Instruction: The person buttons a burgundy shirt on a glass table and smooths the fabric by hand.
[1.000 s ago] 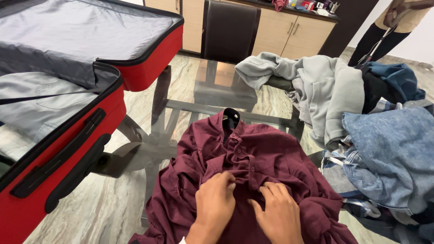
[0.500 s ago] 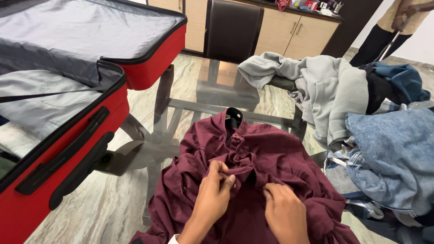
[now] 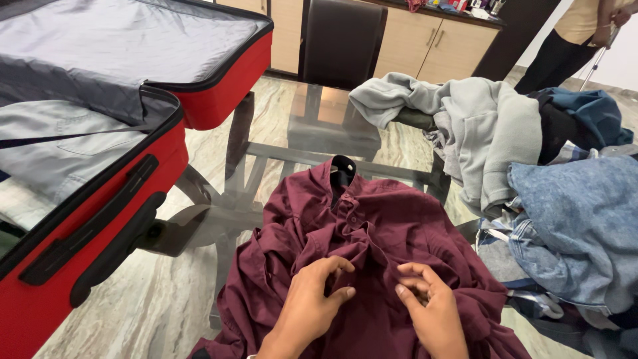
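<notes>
A maroon button-up shirt [image 3: 372, 226] lies crumpled, collar away from me, on a glass table [image 3: 279, 159]. My left hand [image 3: 311, 306] rests on the shirt's front, thumb and fingers pinching the cloth along the button strip. Just to its right, my right hand [image 3: 432, 309] pinches the other edge of the shirt front with curled fingers. Both hands sit close together at the shirt's lower middle.
An open red suitcase [image 3: 100, 219] with grey lining and folded light clothes fills the left. A heap of grey [image 3: 478, 126], dark blue and denim [image 3: 578, 219] clothes lies on the right. A dark chair [image 3: 342, 40], wooden cabinets and a standing person [image 3: 571, 40] are beyond the table.
My right hand has lifted and curled its fingers into a pinch on the cloth. My left hand has shifted slightly down the button strip. The person at the back has moved right.
</notes>
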